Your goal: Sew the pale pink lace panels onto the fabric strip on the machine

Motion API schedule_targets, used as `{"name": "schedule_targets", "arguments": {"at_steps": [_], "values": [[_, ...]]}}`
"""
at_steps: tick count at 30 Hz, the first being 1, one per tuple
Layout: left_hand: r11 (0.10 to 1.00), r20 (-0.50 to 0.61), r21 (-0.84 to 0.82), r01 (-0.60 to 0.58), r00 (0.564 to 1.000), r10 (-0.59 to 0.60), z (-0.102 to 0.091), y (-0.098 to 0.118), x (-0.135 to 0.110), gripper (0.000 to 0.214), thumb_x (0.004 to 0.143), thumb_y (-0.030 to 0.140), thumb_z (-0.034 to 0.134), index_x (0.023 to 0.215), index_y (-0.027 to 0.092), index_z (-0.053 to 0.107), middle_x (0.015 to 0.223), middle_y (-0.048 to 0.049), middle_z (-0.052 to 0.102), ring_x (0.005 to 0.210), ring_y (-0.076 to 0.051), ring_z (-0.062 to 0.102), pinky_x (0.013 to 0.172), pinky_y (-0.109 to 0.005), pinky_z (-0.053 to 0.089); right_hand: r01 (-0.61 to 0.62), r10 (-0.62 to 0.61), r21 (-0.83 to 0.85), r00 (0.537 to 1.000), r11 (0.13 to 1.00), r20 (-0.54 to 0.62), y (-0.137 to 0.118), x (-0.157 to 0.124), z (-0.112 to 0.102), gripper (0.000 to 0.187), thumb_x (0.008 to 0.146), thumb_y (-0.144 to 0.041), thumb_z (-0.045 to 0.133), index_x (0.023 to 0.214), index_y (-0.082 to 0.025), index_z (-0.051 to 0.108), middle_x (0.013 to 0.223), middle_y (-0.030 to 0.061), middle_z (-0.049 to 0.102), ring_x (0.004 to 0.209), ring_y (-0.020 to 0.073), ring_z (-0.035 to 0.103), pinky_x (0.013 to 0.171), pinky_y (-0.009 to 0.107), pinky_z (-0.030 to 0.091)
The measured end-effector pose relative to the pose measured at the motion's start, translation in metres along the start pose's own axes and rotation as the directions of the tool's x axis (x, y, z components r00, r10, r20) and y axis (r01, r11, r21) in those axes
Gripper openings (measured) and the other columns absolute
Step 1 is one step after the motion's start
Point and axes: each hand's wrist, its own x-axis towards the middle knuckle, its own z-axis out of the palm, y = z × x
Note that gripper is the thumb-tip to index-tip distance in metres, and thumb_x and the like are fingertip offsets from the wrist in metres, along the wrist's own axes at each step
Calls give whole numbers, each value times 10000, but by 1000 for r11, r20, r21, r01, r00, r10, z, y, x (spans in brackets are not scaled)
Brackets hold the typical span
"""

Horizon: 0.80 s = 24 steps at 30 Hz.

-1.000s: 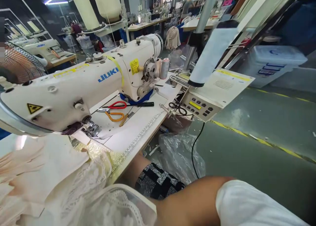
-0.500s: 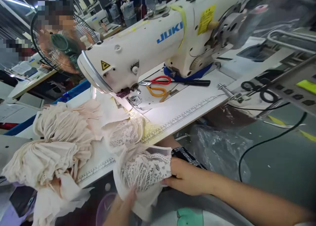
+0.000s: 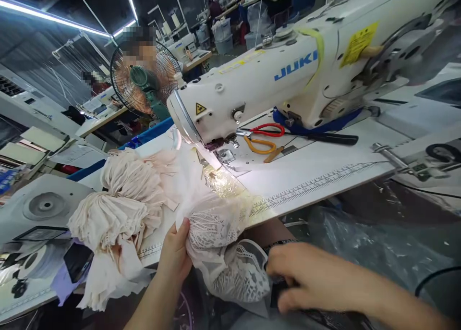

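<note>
Head view, desk to operator: what do the hands have at the sewing station?

Operator: From my console I see the left hand (image 3: 176,253) closed on the cream lace panel (image 3: 223,258), thumb on top and fingers wrapped behind its edge. The panel hangs between the two hands. It spills off the table edge (image 3: 317,183) and runs up and away from the left hand to the presser foot (image 3: 225,155) of the Juki sewing machine (image 3: 273,75).

Desk: And the right?

Operator: The right hand (image 3: 302,279) is blurred, its fingers curled at the panel's lower corner. I cannot tell whether it grips the lace or only brushes it.

Desk: What changed in the last half second?

Operator: The left hand has climbed from beneath the panel to take its upper edge. The right, which had pinched the lace flat, has slid lower. The lace is now bunched rather than spread, so I judge the panel is being regathered in the hands, one end at the foot.

Desk: Around them?

Operator: A heap of cream fabric pieces (image 3: 122,200) sits just outboard of the left hand. Scissors (image 3: 261,138) with red and orange handles lie well beyond the right hand, under the machine arm. A fan (image 3: 142,82) stands far behind the left.
</note>
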Motion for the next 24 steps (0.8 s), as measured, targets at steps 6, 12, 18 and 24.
{"name": "schedule_targets", "arguments": {"at_steps": [6, 12, 18, 24], "values": [[995, 87, 97, -19, 996, 10, -5, -20, -13, 442, 617, 399, 771, 967, 141, 693, 872, -98, 715, 857, -261, 655, 803, -357, 504, -40, 121, 359, 971, 933, -206, -12, 48, -40, 302, 809, -473, 465, 911, -196, 529, 774, 16, 573, 546, 121, 526, 524, 256, 405], [806, 400, 551, -216, 916, -27, -4, -10, -10, 340, 778, 431, 615, 946, 152, 715, 875, -72, 706, 865, -269, 619, 836, -360, 462, -20, 24, 489, 1000, 872, -1, -5, 78, -29, 298, 809, -352, 447, 578, -207, 328, 524, -77, 322, 438, 77, 382, 433, 208, 296], [627, 577, 676, -387, 808, -123, 22, 4, -3, 346, 874, 395, 470, 1031, 164, 675, 927, -87, 678, 853, -254, 603, 815, -338, 453, 70, -67, 198, 998, 978, -22, -6, 79, -35, 300, 784, -238, 453, 537, -194, 289, 534, -70, 294, 522, 82, 311, 498, 224, 253], [455, 539, 766, -454, 840, -68, 25, -4, 7, 340, 872, 370, 462, 729, 140, 668, 668, -38, 625, 637, -176, 525, 609, -250, 409, 60, -52, 66, 992, 996, -116, -9, 80, -25, 316, 777, -231, 453, 532, -197, 257, 529, -62, 317, 525, 95, 327, 509, 243, 236]]}}
